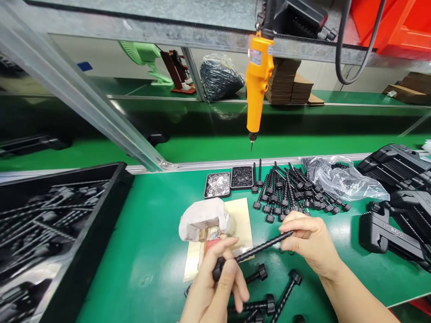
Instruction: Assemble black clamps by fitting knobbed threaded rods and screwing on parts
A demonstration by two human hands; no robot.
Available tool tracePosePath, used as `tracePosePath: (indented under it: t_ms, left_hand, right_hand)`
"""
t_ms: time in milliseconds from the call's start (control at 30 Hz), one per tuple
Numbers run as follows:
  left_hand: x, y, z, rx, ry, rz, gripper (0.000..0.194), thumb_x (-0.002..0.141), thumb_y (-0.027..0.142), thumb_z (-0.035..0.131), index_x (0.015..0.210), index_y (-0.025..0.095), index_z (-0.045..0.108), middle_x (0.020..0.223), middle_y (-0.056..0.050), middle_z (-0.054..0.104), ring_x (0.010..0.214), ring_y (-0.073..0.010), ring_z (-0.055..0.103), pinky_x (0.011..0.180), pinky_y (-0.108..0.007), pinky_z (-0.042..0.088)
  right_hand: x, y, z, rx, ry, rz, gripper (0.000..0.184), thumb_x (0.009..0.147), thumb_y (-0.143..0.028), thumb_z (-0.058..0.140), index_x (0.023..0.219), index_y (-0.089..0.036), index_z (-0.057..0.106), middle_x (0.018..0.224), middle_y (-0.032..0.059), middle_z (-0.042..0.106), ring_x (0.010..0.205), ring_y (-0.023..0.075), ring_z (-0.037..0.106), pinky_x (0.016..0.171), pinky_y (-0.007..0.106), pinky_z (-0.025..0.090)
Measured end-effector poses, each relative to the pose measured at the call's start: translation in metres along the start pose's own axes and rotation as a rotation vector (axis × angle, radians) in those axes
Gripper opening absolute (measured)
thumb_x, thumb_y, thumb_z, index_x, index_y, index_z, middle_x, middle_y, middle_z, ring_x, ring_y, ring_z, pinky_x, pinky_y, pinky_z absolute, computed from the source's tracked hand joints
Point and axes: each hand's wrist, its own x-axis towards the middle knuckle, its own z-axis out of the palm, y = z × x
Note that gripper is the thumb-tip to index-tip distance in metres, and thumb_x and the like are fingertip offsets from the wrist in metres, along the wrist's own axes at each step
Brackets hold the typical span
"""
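A black threaded rod with a knob (261, 247) spans the space between my two hands, tilted up to the right. My left hand (218, 282) grips its knob end between thumb and fingers. At the thin far end, the fingertips of my right hand (308, 240) pinch the rod. Behind my left hand stands a pale, tape-wrapped block fixture (204, 217) on a cream sheet (240, 213). More black knobbed rods (286, 294) lie below my hands, partly hidden by the left one. A large pile of the same rods (283, 190) is spread just beyond my right hand.
An orange electric screwdriver (257, 85) hangs above the bench. Two small trays hold silvery parts (217, 185) and tiny black parts (242, 177). A black bin (107, 215) of metal rods stands left. Black plastic housings (390, 231) and a clear bag (346, 179) are on the right.
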Motion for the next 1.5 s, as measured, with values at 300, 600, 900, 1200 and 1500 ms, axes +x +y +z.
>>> tracePosePath:
  t_ms: [300, 600, 900, 1200, 1500]
  left_hand:
    - [0.012, -0.006, -0.003, -0.126, -0.205, -0.152, 0.04, 0.097, 0.064, 0.045, 0.103, 0.024, 0.039, 0.046, 0.015, 0.03, 0.044, -0.0108, 0.018, 0.045, -0.023, 0.02]
    - [0.009, 0.0, 0.001, -0.198, -0.292, -0.178, 0.041, 0.097, 0.065, 0.043, 0.1, 0.024, 0.038, 0.048, 0.014, 0.032, 0.046, -0.0111, 0.02, 0.048, -0.026, 0.018]
    - [0.0, 0.007, -0.005, -0.256, -0.542, -0.189, 0.057, 0.096, 0.071, 0.031, 0.122, 0.021, 0.04, 0.068, 0.006, 0.04, 0.059, -0.0135, 0.029, 0.058, -0.029, 0.025]
    - [0.007, 0.016, -0.009, -0.043, -0.73, 0.099, 0.055, 0.098, 0.066, 0.028, 0.135, 0.025, 0.029, 0.09, -0.001, 0.044, 0.071, -0.0159, 0.043, 0.068, -0.031, 0.045]
    - [0.0, -0.005, 0.004, -0.14, -0.195, 0.118, 0.028, 0.084, 0.018, 0.076, 0.104, 0.027, 0.058, 0.076, 0.006, 0.067, 0.068, -0.0088, 0.067, 0.067, -0.016, 0.055]
  right_hand:
    - [-0.008, 0.001, 0.013, -0.174, 0.019, -0.079, 0.022, 0.064, -0.041, 0.095, 0.077, -0.028, 0.082, 0.065, 0.0008, 0.06, 0.058, 0.0118, 0.053, 0.048, 0.021, 0.045]
    - [-0.015, -0.006, 0.008, -0.269, -0.032, -0.24, 0.017, 0.079, -0.036, 0.086, 0.094, -0.03, 0.081, 0.074, 0.0016, 0.067, 0.062, 0.012, 0.062, 0.053, 0.019, 0.051]
    - [-0.017, -0.004, 0.021, -0.415, -0.171, -0.265, 0.017, 0.083, -0.04, 0.083, 0.094, -0.029, 0.079, 0.078, -0.0012, 0.074, 0.067, 0.0093, 0.068, 0.065, 0.014, 0.055]
    - [-0.023, 0.01, 0.036, -0.48, -0.277, -0.363, 0.014, 0.093, -0.033, 0.072, 0.093, -0.02, 0.076, 0.078, 0.0035, 0.07, 0.067, 0.013, 0.066, 0.063, 0.022, 0.056]
    - [-0.025, 0.005, 0.033, -0.654, -0.181, -0.75, 0.015, 0.093, -0.006, 0.062, 0.105, -0.011, 0.071, 0.078, 0.0088, 0.07, 0.068, 0.0165, 0.068, 0.061, 0.026, 0.059]
